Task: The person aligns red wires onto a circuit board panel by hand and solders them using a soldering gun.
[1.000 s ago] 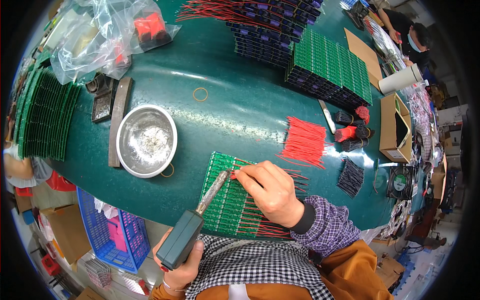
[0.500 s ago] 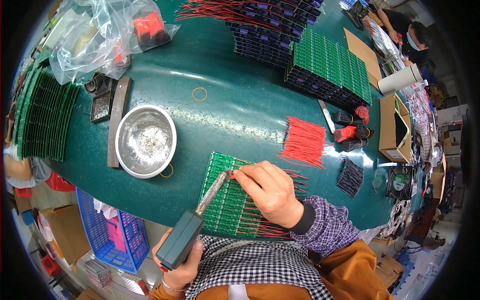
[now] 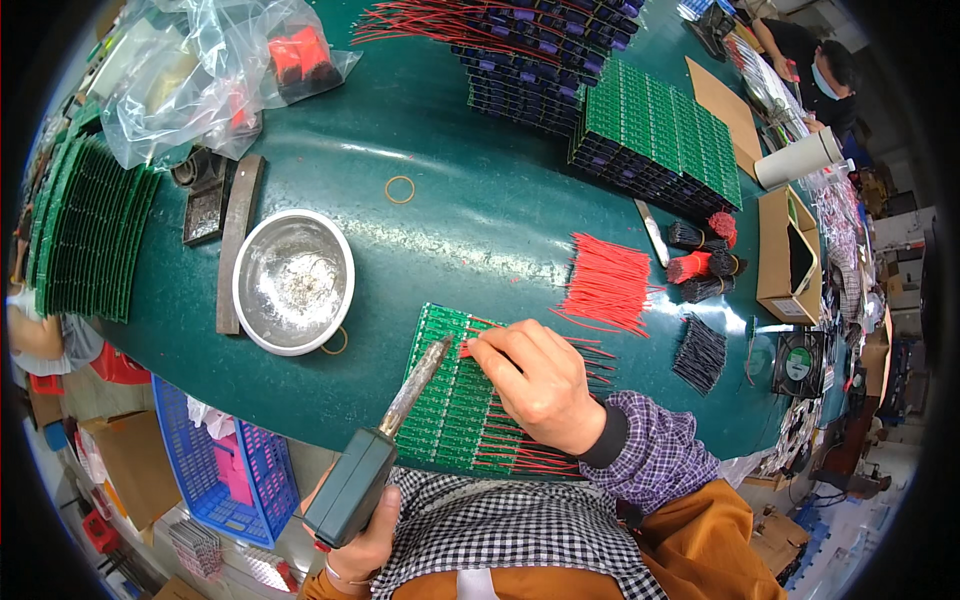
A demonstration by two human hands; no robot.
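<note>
Bowl [image 3: 293,281]: steel, grey residue inside.
Crate [image 3: 225,470]: blue, pink packs inside.
Board [image 3: 455,400]: green, red wires attached, on your worktop [image 3: 450,240].
Left hand [image 3: 365,535]: clenched around iron [image 3: 375,455].
Right hand [image 3: 540,385]: pinching a wire [image 3: 467,349].

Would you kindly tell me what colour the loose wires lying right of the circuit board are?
The loose wires are red, clearest in the head view.

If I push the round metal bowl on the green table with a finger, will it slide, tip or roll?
The metal bowl looks wide, shallow and thin-walled, so it is probably light and would likely slide on the smooth table rather than roll. Pressing down on its flared rim might tip it. It seems to hold only some pale residue, adding little weight.
</note>
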